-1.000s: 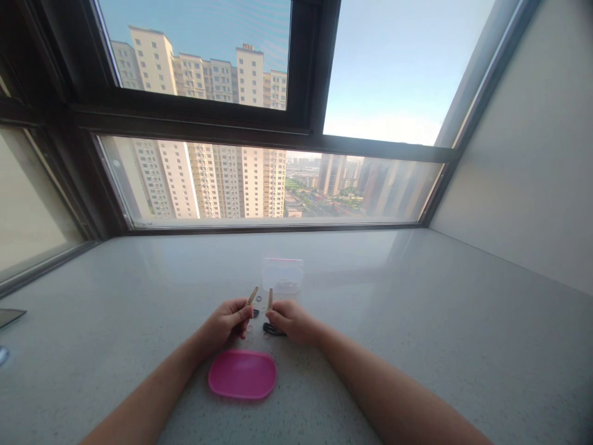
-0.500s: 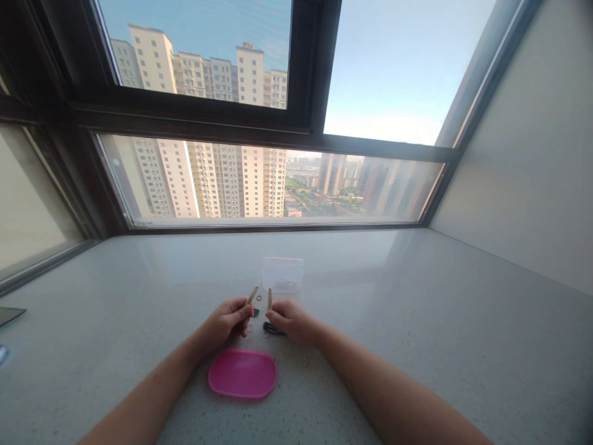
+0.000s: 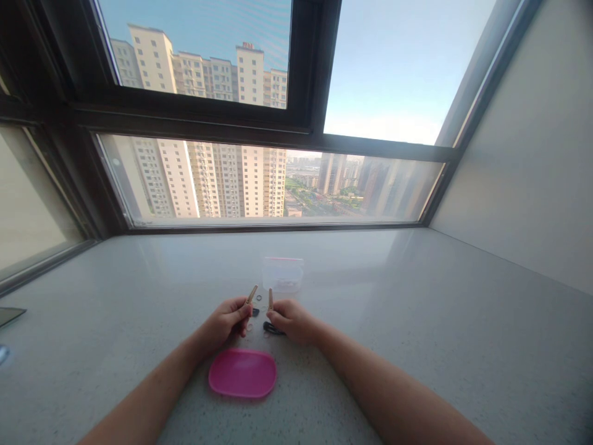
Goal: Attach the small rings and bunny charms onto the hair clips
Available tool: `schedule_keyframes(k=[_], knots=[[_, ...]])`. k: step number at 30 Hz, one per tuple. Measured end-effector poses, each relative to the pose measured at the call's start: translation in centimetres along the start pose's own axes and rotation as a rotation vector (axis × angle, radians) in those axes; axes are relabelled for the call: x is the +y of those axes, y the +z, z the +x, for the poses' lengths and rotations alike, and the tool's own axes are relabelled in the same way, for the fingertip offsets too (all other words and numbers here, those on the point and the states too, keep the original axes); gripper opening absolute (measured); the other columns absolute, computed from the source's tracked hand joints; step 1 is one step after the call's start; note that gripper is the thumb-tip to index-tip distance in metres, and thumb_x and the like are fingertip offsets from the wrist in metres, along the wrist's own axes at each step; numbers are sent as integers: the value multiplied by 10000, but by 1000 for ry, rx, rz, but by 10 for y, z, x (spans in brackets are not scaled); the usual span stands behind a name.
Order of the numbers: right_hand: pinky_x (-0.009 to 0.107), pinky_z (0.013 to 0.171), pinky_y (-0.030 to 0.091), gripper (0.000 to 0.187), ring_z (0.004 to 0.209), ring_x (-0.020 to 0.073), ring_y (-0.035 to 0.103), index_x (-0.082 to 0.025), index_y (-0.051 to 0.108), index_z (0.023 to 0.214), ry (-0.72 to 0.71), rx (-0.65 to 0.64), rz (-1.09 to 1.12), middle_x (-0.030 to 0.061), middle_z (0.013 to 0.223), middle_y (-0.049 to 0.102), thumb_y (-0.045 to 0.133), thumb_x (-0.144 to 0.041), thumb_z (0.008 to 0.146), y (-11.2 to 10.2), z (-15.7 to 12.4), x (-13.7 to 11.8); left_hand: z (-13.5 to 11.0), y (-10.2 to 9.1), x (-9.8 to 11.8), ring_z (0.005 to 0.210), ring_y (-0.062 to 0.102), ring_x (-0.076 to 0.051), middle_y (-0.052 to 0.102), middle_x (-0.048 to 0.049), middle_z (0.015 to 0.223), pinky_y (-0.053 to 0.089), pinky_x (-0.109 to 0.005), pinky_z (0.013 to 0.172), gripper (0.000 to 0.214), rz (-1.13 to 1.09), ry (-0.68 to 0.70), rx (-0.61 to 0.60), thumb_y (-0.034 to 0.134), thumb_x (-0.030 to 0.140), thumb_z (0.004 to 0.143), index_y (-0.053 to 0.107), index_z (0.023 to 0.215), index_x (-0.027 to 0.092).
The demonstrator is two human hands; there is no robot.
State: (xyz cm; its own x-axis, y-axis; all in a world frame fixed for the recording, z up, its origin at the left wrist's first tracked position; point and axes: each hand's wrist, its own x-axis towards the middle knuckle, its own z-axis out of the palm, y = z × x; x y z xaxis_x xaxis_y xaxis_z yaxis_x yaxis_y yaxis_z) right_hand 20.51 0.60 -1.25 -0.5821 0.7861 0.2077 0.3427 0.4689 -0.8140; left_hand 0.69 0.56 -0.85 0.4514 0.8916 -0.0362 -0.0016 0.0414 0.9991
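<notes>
My left hand is closed, pinching a beige hair clip between thumb and fingers, its far end tilted up to the right. In my right hand, also closed, another beige hair clip stands nearly upright. Beside the right fingers lies a black hair clip, partly covered by that hand. A small dark piece shows next to the left fingertips, too small to name surely. Between and beyond the hands is a dark small ring, with several pale, thin bands around it.
An oval pink tray sits on the speckled countertop, nearer to me than the hands. Beyond them lies a clear plastic bag. A flat dark-edged object is at the far left. Windows close off the back, a wall the right.
Almost nothing differs. Both hands keep their clips in nearly the same place, with only a very slight shift of the clips.
</notes>
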Motion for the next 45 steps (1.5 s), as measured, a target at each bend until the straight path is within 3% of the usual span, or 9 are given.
schedule_keyframes(k=[29,45], knots=[[188,487,243,238,537,70,283,-147,406,619,-23,-5,-19,-32,580,301,385,-279,815,-1,0,-3,0,-2,-1,414,423,-67,470,40,491,275,-177,409,273,54,18,-19,516,404,777,492,694,144],[187,471,243,279,524,68,296,-138,457,700,0,-27,135,-30,580,353,381,-362,849,1,-1,2,-2,-1,2,398,436,-80,495,31,451,265,-191,408,282,128,17,-30,533,391,763,566,749,111]])
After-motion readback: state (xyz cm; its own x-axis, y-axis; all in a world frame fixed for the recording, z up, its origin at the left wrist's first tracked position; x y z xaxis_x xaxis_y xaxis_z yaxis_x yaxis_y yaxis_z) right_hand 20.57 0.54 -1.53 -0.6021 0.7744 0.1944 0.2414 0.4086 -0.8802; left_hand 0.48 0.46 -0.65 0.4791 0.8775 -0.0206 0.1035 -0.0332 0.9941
